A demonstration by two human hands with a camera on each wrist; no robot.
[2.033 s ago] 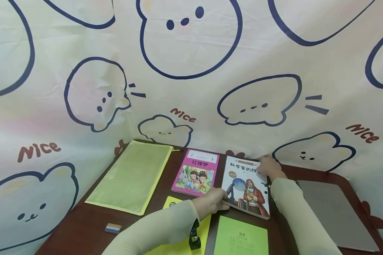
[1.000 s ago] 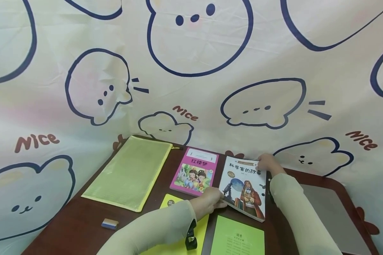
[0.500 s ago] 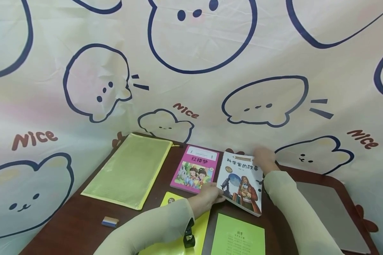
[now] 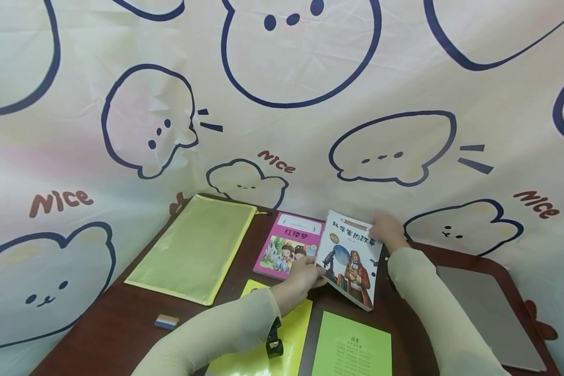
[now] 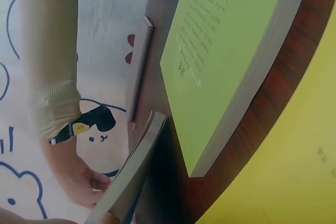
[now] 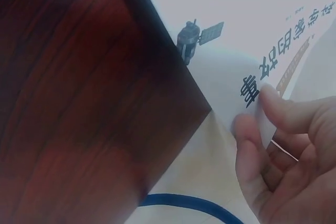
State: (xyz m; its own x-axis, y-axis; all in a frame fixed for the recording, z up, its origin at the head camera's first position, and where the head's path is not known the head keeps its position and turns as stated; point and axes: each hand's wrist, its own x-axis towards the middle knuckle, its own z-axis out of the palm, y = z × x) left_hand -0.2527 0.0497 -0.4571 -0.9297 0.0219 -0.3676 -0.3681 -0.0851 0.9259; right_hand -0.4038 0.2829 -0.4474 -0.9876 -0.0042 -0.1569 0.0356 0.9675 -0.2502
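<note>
A white book (image 4: 350,261) with a blue globe and a red-coated figure on its cover is held between both hands. My left hand (image 4: 300,282) pinches its lower left edge. My right hand (image 4: 389,232) grips the upper right corner, and the right wrist view shows thumb (image 6: 289,108) on the cover and the other fingers around the edge. Raised at an angle, the book overlaps the right side of a magenta book (image 4: 289,245) in the head view. From the left wrist view its page edge (image 5: 134,166) stands above the dark table.
A yellow mesh zip pouch (image 4: 192,248) lies at the back left. Near me are a yellow book (image 4: 282,334), partly under my left forearm, and a green book (image 4: 352,347). A small eraser (image 4: 166,321) sits left; a closed grey laptop-like slab (image 4: 489,313) lies right.
Both hands have carried the white book leftward and back, turning it slightly, so that it now overlaps the magenta book in the head view. The other things lie where they were.
</note>
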